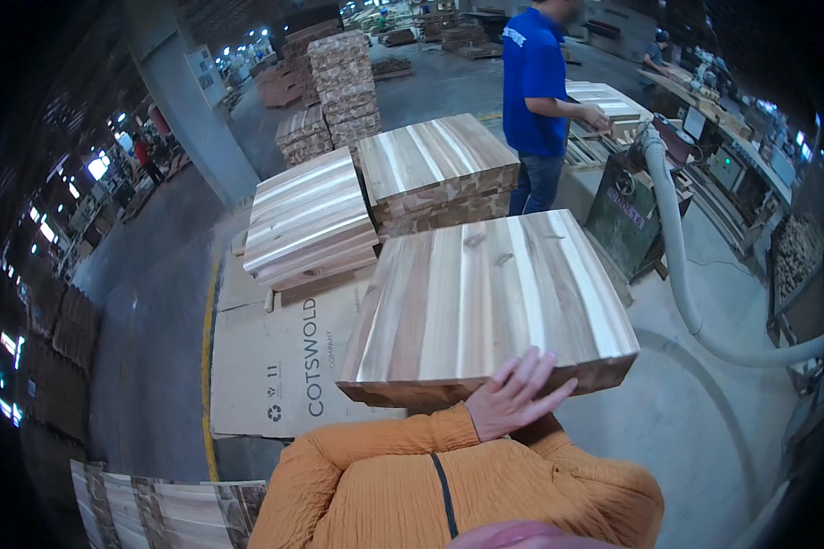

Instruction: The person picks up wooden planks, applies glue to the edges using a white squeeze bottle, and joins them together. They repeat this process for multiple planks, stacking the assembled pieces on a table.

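Observation:
A thick striped wood panel, or a stack of such panels (494, 302), lies just in front of me; I cannot tell which. My left hand (515, 395) reaches across my body from the left. Its fingers are spread and rest against the near edge of the panel, the tips on its top face, gripping nothing. My right arm (545, 437) is bent behind the left wrist, and its hand is hidden. Beyond lie two more stacks of striped panels, one on the left (311, 215) and a taller one (439, 165) behind.
Flattened cardboard (247, 339) lies under the left stack, beside a yellow floor line (208, 366). A person in a blue shirt (533, 91) stands beyond the panels. To the right are a green machine (618, 206) and a grey hose (677, 265). A pillar (178, 101) rises at the far left.

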{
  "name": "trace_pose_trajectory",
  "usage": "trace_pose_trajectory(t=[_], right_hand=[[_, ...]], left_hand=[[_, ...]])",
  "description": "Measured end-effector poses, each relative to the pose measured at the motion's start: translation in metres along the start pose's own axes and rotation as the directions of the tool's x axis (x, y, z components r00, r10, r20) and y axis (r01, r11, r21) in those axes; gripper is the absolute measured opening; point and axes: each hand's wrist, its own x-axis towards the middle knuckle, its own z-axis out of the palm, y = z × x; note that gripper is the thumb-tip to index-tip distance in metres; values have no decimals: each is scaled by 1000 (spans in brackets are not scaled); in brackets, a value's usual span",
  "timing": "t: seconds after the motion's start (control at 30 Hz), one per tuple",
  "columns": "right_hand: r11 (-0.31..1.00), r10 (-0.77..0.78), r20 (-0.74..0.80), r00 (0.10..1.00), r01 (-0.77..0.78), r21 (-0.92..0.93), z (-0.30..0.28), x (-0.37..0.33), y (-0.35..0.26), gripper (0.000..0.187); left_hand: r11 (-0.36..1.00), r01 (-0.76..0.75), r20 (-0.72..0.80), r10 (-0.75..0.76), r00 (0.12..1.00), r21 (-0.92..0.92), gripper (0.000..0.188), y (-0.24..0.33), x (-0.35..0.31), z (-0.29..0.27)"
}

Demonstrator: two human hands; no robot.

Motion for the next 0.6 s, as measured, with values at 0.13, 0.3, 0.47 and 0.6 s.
trace_pose_trajectory(t=[0.13,0.3,0.47,0.6], right_hand=[[1000,5,-59,998,-4,20,-26,-52,-27,50],[995,-27,-107,994,37,95,-42,-7,-54,47],[976,-17,-76,997,33,214,-33,76,-82,44],[957,-6,-84,996,30,289,-28,132,-111,41]], left_hand=[[968,-250,48,249,967,29,37,0,13,13],[969,-224,-139,237,961,104,23,-8,33,56],[976,-176,-189,199,962,131,23,-45,42,88],[963,-97,-160,140,977,250,26,-75,63,115]])
